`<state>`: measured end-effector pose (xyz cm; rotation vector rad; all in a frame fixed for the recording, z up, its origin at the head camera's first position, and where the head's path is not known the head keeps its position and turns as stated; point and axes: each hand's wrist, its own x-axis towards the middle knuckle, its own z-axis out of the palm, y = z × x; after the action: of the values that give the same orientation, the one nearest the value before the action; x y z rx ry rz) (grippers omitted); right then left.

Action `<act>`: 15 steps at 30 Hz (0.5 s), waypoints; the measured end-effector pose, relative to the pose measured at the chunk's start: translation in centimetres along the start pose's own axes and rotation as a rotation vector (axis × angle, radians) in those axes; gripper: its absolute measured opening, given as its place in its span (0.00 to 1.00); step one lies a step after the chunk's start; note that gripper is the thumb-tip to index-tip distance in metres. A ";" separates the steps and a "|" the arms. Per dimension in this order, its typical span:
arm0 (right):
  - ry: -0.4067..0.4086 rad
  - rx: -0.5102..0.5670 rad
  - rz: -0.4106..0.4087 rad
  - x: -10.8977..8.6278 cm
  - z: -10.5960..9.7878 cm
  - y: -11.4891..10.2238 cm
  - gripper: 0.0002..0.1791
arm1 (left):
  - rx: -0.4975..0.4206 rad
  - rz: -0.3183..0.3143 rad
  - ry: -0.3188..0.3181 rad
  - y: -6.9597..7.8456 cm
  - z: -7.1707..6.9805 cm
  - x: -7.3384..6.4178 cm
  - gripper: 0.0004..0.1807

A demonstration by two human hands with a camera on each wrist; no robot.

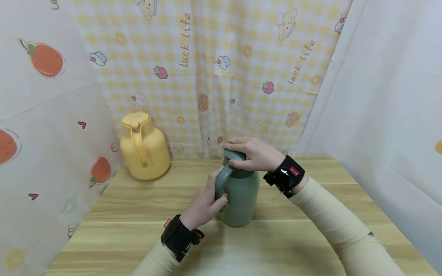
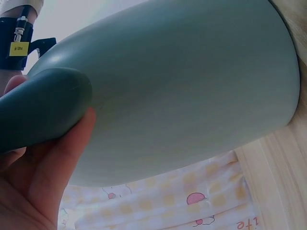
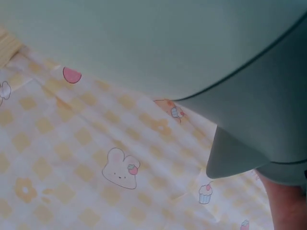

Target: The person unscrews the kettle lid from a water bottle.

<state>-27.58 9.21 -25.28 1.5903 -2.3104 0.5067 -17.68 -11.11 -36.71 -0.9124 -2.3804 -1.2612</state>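
Note:
A grey-green thermos jug stands upright on the wooden table. My left hand grips its handle, with fingers wrapped round it in the left wrist view. At the top, my right hand holds the jug's round lid, thumb on the near side and fingers across the far side. Low in the right wrist view, the jug's pointed spout sticks out below the collar. Most of the right hand is hidden there behind the jug.
A yellow thermos jug stands at the table's back left, its handle facing forward. Behind the wooden table hangs a yellow checked curtain. White cloth closes off the right side, and printed white cloth the left.

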 end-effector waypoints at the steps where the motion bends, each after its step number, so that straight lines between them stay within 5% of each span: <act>1: -0.003 0.014 -0.002 -0.2 0.1 0.0 0.25 | 0.003 -0.003 -0.002 0.0 0.1 -0.2 0.42; 10: -0.038 0.100 0.002 -1.2 0.5 0.2 0.26 | -0.018 -0.037 -0.013 0.5 0.6 -0.9 0.41; 15: -0.058 0.034 0.035 -0.4 0.0 0.6 0.27 | -0.013 -0.038 0.018 0.1 0.2 -0.1 0.41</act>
<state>-28.01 9.72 -25.55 1.6019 -2.3883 0.5172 -17.52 -10.97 -36.82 -0.8590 -2.3891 -1.2946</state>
